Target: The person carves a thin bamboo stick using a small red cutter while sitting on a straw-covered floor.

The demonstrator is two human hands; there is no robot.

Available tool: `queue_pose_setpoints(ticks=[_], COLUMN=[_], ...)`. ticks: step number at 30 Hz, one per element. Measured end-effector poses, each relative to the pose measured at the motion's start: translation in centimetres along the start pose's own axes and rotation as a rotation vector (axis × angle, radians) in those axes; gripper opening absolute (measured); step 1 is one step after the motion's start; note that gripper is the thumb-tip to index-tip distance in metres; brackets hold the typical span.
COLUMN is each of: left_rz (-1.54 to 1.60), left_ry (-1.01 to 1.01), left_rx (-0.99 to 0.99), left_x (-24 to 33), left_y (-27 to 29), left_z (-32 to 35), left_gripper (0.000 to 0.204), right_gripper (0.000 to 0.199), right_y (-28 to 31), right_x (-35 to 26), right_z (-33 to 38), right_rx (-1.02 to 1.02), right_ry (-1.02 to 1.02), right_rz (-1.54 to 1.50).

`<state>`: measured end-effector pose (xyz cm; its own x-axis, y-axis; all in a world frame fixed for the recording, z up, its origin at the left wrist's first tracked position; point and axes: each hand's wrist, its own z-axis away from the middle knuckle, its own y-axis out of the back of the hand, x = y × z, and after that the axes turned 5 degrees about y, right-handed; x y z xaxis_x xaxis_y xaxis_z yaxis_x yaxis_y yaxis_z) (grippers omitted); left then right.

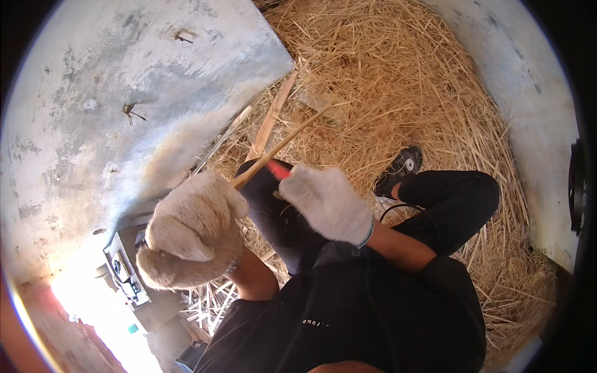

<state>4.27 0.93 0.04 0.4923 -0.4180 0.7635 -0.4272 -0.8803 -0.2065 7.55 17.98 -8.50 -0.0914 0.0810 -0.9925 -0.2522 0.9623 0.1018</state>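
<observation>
A thin, light-brown stick (287,140), which looks like split bamboo, slants up and to the right from my left hand (196,227). That hand wears a thick off-white work glove, its fingers wrapped round the stick's near end. In a matching glove, my right hand (329,202) is closed on a red-handled tool (278,170). The red part lies right beside the stick, over my dark-trousered knee (264,205). Any blade on the tool is hidden, so its exact kind does not show.
Straw-like shavings (398,81) cover the floor ahead and to the right. A flat wooden strip (273,117) leans beside the pale wall (124,81) on the left. Another wall (528,81) curves along the right. My dark shoe (404,165) rests among the shavings. Bright light fills the lower left.
</observation>
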Motion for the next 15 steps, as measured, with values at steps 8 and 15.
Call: queue_pose_setpoints(ticks=[8, 15], left_rz=[0.029, -0.039], left_ry=[-0.043, -0.033], left_rx=[-0.112, -0.099], left_x=[-0.7, -0.6], left_y=[0.7, 1.0], left_z=[-1.0, -1.0], left_gripper=[0.058, 0.058], right_gripper=[0.079, 0.062], right_y=[1.4, 1.2], right_x=[14.9, 7.9], right_z=[-3.1, -1.8], right_rx=[0.128, 0.149], right_ry=[-0.42, -0.174], right_rz=[0.337, -0.039])
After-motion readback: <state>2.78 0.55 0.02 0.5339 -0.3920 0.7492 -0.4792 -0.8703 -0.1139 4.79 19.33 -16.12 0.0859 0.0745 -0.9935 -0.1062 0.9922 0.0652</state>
